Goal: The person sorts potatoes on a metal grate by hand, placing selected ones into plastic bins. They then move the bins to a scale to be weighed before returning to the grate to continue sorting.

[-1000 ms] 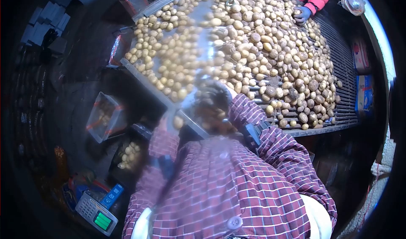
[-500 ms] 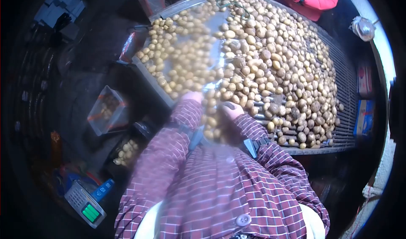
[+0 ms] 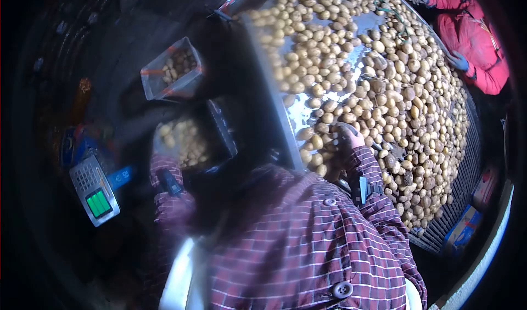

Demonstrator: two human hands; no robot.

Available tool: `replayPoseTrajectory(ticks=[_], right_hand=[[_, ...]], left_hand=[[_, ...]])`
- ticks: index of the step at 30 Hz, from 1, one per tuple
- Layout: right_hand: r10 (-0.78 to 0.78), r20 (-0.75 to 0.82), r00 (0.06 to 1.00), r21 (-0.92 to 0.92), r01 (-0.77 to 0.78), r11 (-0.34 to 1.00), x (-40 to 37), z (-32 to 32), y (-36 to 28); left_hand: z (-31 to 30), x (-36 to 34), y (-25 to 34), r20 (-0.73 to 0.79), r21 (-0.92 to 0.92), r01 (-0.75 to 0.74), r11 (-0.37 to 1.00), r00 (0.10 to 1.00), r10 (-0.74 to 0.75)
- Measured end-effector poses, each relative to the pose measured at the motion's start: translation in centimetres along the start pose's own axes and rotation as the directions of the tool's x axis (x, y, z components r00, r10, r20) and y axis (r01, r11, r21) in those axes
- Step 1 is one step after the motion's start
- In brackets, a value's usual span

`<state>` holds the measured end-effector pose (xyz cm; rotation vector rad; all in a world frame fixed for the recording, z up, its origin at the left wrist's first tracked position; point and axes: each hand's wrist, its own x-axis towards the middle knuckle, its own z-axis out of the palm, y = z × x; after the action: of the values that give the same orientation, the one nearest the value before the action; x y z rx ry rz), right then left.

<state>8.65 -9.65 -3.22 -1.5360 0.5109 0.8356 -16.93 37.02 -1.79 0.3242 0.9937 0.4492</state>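
Many potatoes (image 3: 406,112) lie spread over a metal sorting table (image 3: 274,85) with a slatted right part. My right hand (image 3: 350,136), gloved at least in part, is at the near edge of the heap, against potatoes; its fingers are partly hidden and I cannot make out whether it grips any. Off the table to the left, my left hand (image 3: 164,140) is at the left side of a dark crate (image 3: 222,128) of potatoes. Motion blurs that hand, and its fingers cannot be made out.
A clear bin (image 3: 156,85) with some potatoes stands beyond the crate. At the lower left is a scale (image 3: 90,186) with a green display. A person in red (image 3: 472,41) is at the table's far right side. Boxes (image 3: 464,227) lie at the right.
My left hand has moved from the table's near edge left to the crate. My right hand remains by the potatoes. The view has turned left, and more of the other person shows.
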Motion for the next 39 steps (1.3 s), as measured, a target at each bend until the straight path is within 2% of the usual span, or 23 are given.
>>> replayPoseTrajectory(ticks=[1, 4, 8, 9, 10, 11, 15, 17, 18, 19, 21, 23, 24, 27, 28, 30, 31, 32, 33, 35, 37, 38, 39], right_hand=[[0.007, -0.006, 1.0, 0.024, -0.007, 1.0, -0.3, 0.3, -0.2], [-0.024, 0.0, 1.0, 0.081, 0.024, 0.996, 0.1, 0.0, 0.4], [-0.073, -0.024, 0.997, 0.039, 0.074, 0.996, 0.7, -0.5, 1.1], [-0.024, 0.008, 1.0, -0.072, 0.024, 0.997, -0.3, -0.4, -0.2], [-0.319, 0.102, 0.942, -0.419, 0.331, 0.845, 1.6, -2.2, 1.7], [-0.521, 0.263, 0.812, -0.683, 0.538, 0.493, 3.2, -4.5, 3.1], [-0.497, 0.43, 0.754, -0.795, 0.577, 0.188, 1.8, -3.0, 0.4], [-0.45, 0.358, 0.818, -0.815, 0.509, 0.279, 2.3, -2.9, 1.0], [-0.317, 0.128, 0.94, -0.646, 0.321, 0.692, 1.7, -1.8, 0.8], [-0.348, 0.173, 0.922, -0.743, 0.353, 0.568, 2.7, -2.0, 1.7], [-0.361, 0.037, 0.932, -0.512, 0.328, 0.794, 0.8, -1.0, 1.6], [-0.425, 0.006, 0.905, -0.534, 0.362, 0.764, -0.4, -0.7, 1.4], [-0.502, -0.022, 0.865, -0.552, 0.408, 0.727, -2.4, -0.7, 0.0], [-0.713, -0.255, 0.653, -0.657, 0.424, 0.623, -2.1, -4.0, -1.8], [-0.653, -0.225, 0.724, -0.755, 0.294, 0.586, -3.4, -5.7, -5.5], [-0.798, -0.37, 0.476, -0.732, 0.38, 0.566, -1.5, -8.8, -6.5], [-0.876, -0.295, 0.383, -0.815, 0.377, 0.439, 0.1, -10.8, -7.8], [-0.915, -0.273, 0.298, -0.868, 0.334, 0.368, 1.6, -11.8, -8.8], [-0.847, -0.264, 0.461, -0.86, 0.285, 0.423, 2.6, -12.6, -10.5], [-0.786, -0.228, 0.575, -0.895, 0.195, 0.402, 3.7, -12.2, -13.3], [-0.752, -0.145, 0.642, -0.959, 0.098, 0.268, 5.3, -11.3, -13.8], [-0.73, -0.103, 0.675, -0.979, 0.061, 0.195, 5.6, -10.7, -14.3], [-0.737, -0.128, 0.663, -0.98, 0.028, 0.195, 6.3, -10.1, -14.3]], left_hand=[[-1.1, -0.4, 0.0, -0.018, 0.008, 0.0, 1.0, 1.0, 0.0], [-17.7, 9.5, -0.5, -0.159, -0.008, -0.084, 0.996, 0.984, 0.082], [-19.2, 8.5, -1.8, -0.332, 0.331, -0.116, 0.936, 0.915, 0.231], [-18.3, 8.6, -2.4, -0.33, 0.436, -0.111, 0.893, 0.903, 0.274], [-17.2, 9.1, -2.9, -0.302, 0.533, -0.111, 0.839, 0.901, 0.311], [-15.4, 9.9, -3.4, -0.262, 0.614, -0.117, 0.78, 0.903, 0.341], [-7.3, 14.9, -5.9, 0.132, 0.811, -0.364, 0.459, 0.877, 0.462], [7.7, 8.2, -9.0, 0.29, 0.818, -0.476, 0.323, 0.826, 0.483], [10.7, 9.1, -10.9, 0.463, 0.767, -0.601, 0.226, 0.762, 0.453], [13.2, 10.3, -12.8, 0.621, 0.687, -0.714, 0.136, 0.674, 0.4], [17.7, 13.6, -18.2, 0.793, 0.547, -0.836, 0.035, 0.531, 0.297], [24.8, 9.5, -22.8, 0.856, 0.517, -0.852, -0.081, 0.514, 0.047], [26.7, 9.3, -25.0, 0.898, 0.434, -0.896, -0.089, 0.438, -0.028], [30.1, 9.4, -30.1, 0.936, 0.297, -0.947, -0.119, 0.314, -0.162], [31.2, 8.1, -30.5, 0.92, 0.266, -0.928, -0.262, 0.325, -0.217], [32.5, 5.6, -30.2, 0.857, 0.182, -0.864, -0.469, 0.373, -0.355], [31.8, 6.6, -30.5, 0.866, 0.079, -0.835, -0.544, 0.328, -0.378], [32.0, 6.1, -30.0, 0.809, 0.085, -0.808, -0.583, 0.397, -0.433], [32.8, 5.5, -29.4, 0.746, 0.085, -0.777, -0.623, 0.464, -0.477], [35.3, 5.4, -29.3, 0.623, 0.172, -0.71, -0.683, 0.615, -0.483], [38.9, 4.3, -29.9, 0.585, 0.205, -0.761, -0.616, 0.6, -0.546], [38.7, 4.6, -31.6, 0.725, 0.285, -0.825, -0.487, 0.518, -0.454], [40.8, 2.2, -32.7, 0.724, 0.285, -0.877, -0.386, 0.461, -0.514]])
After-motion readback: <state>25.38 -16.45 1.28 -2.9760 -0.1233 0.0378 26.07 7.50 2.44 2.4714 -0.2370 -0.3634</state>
